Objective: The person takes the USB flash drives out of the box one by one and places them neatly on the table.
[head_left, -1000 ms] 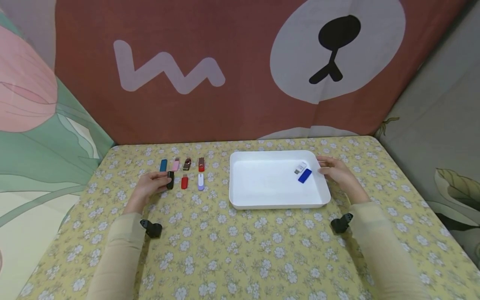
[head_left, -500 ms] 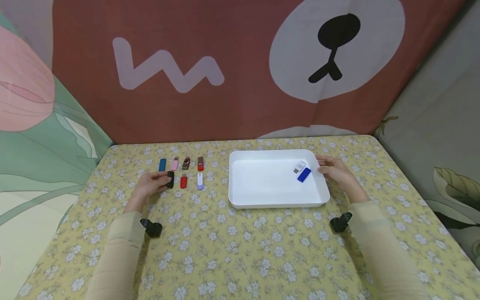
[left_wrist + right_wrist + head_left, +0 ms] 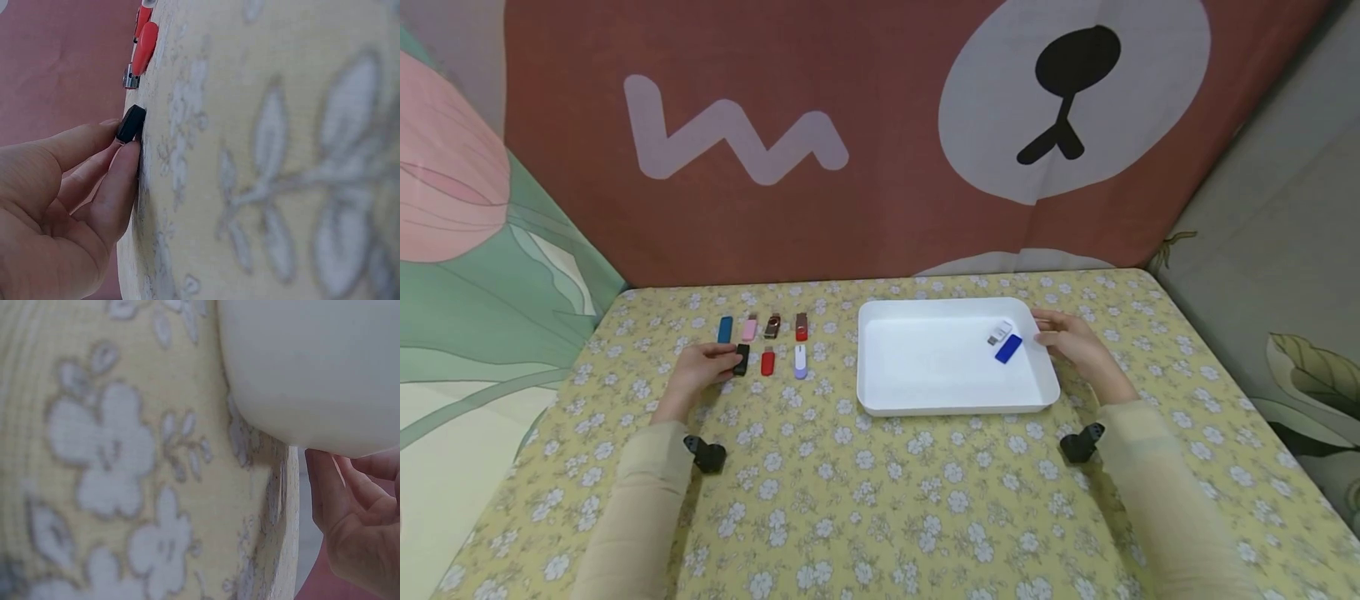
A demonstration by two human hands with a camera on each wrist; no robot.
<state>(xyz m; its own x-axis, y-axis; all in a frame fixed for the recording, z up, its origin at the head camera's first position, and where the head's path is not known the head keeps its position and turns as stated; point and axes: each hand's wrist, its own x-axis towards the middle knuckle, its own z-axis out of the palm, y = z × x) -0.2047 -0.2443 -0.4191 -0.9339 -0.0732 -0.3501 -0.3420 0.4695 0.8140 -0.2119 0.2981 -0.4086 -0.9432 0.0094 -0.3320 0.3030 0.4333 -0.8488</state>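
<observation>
In the head view my left hand (image 3: 698, 371) pinches a black USB stick (image 3: 741, 360) at the front left of a small group of sticks. Up close in the left wrist view, thumb and fingertips grip one end of this black stick (image 3: 131, 124), low over the cloth. On the other side, my right hand (image 3: 1075, 346) touches the outside right wall of a white tray (image 3: 955, 412) with its fingertips. Inside the tray, towards its right end, lie a white USB stick (image 3: 1000, 333) and a blue one (image 3: 1008, 349).
Behind the black stick are a teal stick (image 3: 725, 329), a pink one (image 3: 750, 327), a brown one (image 3: 772, 326) and a red-brown one (image 3: 802, 327). A red stick (image 3: 767, 362) and a white-and-purple one (image 3: 801, 362) lie to its right. Flowered cloth (image 3: 880, 517) covers the table.
The head view has shifted very slightly. The left hand keeps its pinch on the black USB stick, and the right hand stays at the tray's wall.
</observation>
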